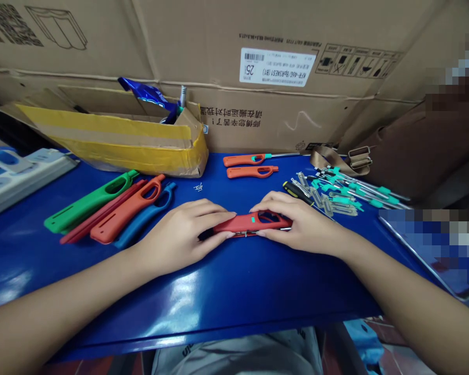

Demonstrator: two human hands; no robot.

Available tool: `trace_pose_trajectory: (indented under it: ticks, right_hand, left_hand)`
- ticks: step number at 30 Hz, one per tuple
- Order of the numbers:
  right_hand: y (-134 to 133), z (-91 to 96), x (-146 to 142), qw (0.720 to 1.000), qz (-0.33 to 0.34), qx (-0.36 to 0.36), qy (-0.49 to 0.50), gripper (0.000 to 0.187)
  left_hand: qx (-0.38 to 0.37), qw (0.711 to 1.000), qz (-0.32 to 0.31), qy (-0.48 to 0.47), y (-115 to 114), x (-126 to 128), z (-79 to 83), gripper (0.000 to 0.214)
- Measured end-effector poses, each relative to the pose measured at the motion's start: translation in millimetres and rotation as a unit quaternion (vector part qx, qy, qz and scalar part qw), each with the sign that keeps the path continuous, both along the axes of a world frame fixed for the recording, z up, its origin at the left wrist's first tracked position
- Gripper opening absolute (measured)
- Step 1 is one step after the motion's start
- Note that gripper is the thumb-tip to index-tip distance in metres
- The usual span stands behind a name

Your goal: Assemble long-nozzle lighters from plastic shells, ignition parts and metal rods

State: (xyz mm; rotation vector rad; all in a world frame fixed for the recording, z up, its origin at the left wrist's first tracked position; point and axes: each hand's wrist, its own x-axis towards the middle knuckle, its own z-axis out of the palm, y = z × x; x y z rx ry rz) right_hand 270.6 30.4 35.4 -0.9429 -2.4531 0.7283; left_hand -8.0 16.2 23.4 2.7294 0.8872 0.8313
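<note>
- Both hands are on one piece: a red lighter casing [252,222], lying flat on the blue tabletop [234,291] with its long axis running left to right, from one set of fingertips to the other.
- The left hand [185,237] pinches the left end, fingers curled close around it.
- The right hand [299,224] covers the right end, fingers draped over the top and thumb on the near edge. It has more of the casing under it.
- Out past the left knuckles are four more casings side by side: green casing [88,202], thin red casing [101,213], orange casing [127,211], blue casing [144,216].
- Just beyond the fingertips lie two orange casings [250,165], parallel to the held one.
- Beyond the right knuckles is a heap of teal-tipped metal inserts [340,195], too tangled to count.
</note>
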Motion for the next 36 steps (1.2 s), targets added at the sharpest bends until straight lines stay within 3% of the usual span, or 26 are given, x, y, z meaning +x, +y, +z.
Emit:
trace_pose_trajectory:
  ticks: [16,30,33,36]
  right_hand:
    - [3.2,-7.7,0.1,0.999,0.012,-0.009,-0.042,0.036]
    - [0.1,-11.1,-5.1,0.999,-0.013,-0.024,-0.017,0.025]
    - [-1.8,-12.9,-7.6,0.999,-0.019,0.009,-0.031,0.024]
    - [-2.8,-12.8,-7.6,0.995,0.004,0.060,-0.076,0.025]
  left_hand:
    - [-0.042,0.998,0.003,0.056,-2.0,-1.4,-3.7,0.026]
    - [-0.089,0.995,0.009,0.036,0.0,0.5,-5.8,0.024]
    - [-0.068,0.996,0.012,0.063,-1.0,2.8,-4.2,0.023]
    - [0.002,0.992,0.021,0.124,-4.1,5.3,-3.1,0.027]
